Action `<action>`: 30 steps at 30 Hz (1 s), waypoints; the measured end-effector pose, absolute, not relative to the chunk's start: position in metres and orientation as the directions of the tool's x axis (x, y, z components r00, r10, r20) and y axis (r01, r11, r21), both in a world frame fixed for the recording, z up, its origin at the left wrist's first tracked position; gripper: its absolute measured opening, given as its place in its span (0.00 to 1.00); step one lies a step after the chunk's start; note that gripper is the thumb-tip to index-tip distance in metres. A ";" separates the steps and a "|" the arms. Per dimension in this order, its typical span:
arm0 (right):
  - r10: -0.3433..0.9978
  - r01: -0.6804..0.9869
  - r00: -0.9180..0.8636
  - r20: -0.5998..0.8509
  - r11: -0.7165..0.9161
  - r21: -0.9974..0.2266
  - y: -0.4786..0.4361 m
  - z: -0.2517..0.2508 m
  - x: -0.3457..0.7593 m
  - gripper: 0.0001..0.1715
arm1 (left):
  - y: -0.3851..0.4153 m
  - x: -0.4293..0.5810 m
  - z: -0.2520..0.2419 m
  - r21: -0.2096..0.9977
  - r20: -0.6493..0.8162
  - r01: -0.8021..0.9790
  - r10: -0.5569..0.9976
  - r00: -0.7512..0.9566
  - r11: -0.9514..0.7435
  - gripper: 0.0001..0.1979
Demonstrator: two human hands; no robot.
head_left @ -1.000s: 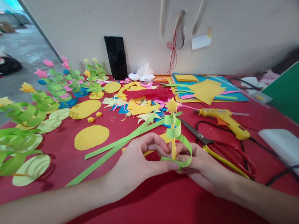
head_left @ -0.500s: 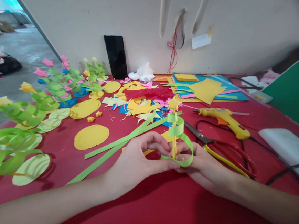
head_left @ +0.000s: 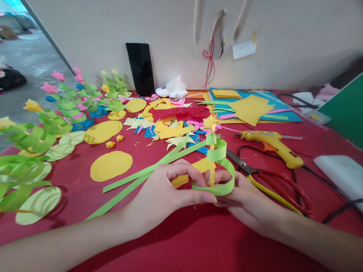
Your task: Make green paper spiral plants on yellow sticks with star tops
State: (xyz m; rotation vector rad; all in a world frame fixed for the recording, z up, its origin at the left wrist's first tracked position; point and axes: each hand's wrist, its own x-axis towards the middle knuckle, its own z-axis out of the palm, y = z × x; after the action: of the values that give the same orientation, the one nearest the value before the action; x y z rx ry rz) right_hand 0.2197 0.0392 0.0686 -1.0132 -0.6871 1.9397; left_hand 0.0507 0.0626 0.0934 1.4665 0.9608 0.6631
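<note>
Upright between my hands stands a yellow paper stick topped by a yellow paper star. A green paper strip spirals loosely down around the stick. My left hand pinches the lower end of the green strip between thumb and fingers. My right hand grips the foot of the stick, its fingertips partly hidden behind the strip. Two loose green paper strips lie crossed on the table left of the stick. Scissors with red and yellow handles rest beside my right hand.
A yellow glue gun with a black cable lies right of centre. Paper scraps are heaped at the back. Finished paper flowers and yellow discs fill the left. A phone leans on the wall.
The stick and green strip have shifted slightly upward, and the strip's lowest loop sits a little higher. My left hand has turned slightly; both hands keep their hold.
</note>
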 end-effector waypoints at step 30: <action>0.862 -0.429 -0.426 -0.276 -0.461 -0.777 0.040 0.066 0.221 0.05 | 0.060 0.048 0.086 0.966 -0.242 0.036 0.844 0.479 0.257 0.11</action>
State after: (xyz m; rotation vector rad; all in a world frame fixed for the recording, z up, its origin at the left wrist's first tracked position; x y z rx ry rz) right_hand 0.2207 0.0403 0.0658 -0.8617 -0.7941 1.9698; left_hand 0.0478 0.0597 0.0861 1.1950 0.9305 0.6718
